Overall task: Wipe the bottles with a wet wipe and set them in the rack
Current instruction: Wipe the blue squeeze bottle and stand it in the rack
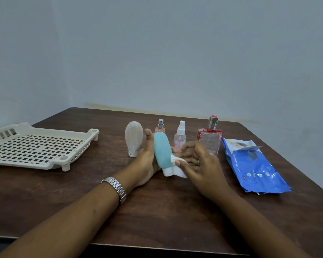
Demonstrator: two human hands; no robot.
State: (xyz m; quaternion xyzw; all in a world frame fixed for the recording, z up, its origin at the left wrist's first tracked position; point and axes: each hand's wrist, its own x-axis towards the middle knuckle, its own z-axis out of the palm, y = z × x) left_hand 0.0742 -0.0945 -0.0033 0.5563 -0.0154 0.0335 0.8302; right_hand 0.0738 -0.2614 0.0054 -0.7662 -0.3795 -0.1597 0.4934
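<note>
Wipe (pixel 181 170) was pinched in the right hand (pixel 201 164) and pressed low on the teal bottle (pixel 161 151), left hand (pixel 145 159) wrapped round it, guessing for steadiness.

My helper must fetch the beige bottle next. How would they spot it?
On the brown table, right of the cream rack, bottles stand in a row. The beige bottle is leftmost: egg-shaped and resting cap-down, unlike its neighbours.

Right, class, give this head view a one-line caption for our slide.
Left hand holds a teal bottle; right hand presses a wet wipe near its cap.
</note>
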